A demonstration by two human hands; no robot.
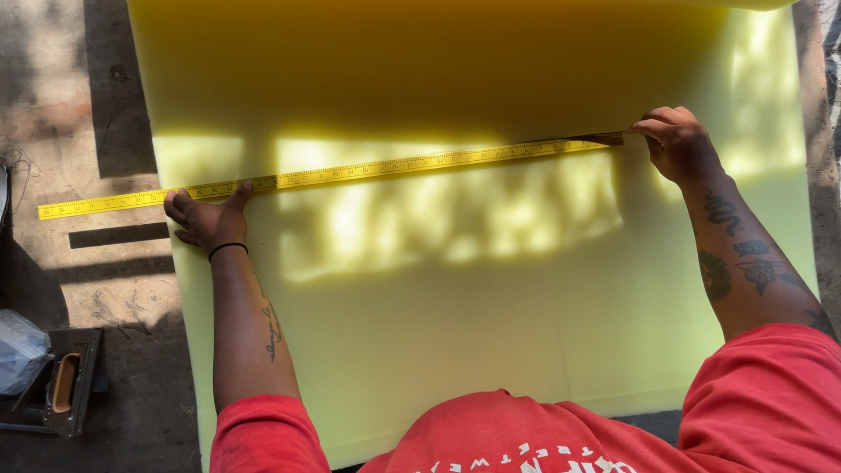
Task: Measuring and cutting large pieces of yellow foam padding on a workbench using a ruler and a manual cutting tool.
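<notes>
Foam sheet [491, 315], pale yellow and broad, lies flat on the floor [114, 289] and fills most of the view, its near edge just in front of the person's red shirt [491, 438]. Bands of sun and shadow cross it.

Nearest to the sheet's left edge, the left hand [210, 219] lies palm down with its fingers spread, the thumb pressing the yellow measuring tape [350, 171] against the foam. A black band circles that wrist.

The tape runs across the sheet from side to side, its long axis slightly tilted, rising toward the right. Its left end sticks out past the sheet's left edge and rests over the bare floor. Its right end stops well short of the sheet's right edge.

At that right end, a little farther up the sheet, the right hand [676, 140] has its fingers curled and pressed together, pinching the tape's tip down on the foam. So the tape is stretched between the two hands, the left one at the sheet's edge and the right one well inside the sheet.

Left of the sheet, near the bottom corner of the view, a dark tool with an orange handle [66, 385] lies on the floor beside a clear plastic bag [19, 350].

Beyond the tape, the far part of the sheet lies in deep shade.
</notes>
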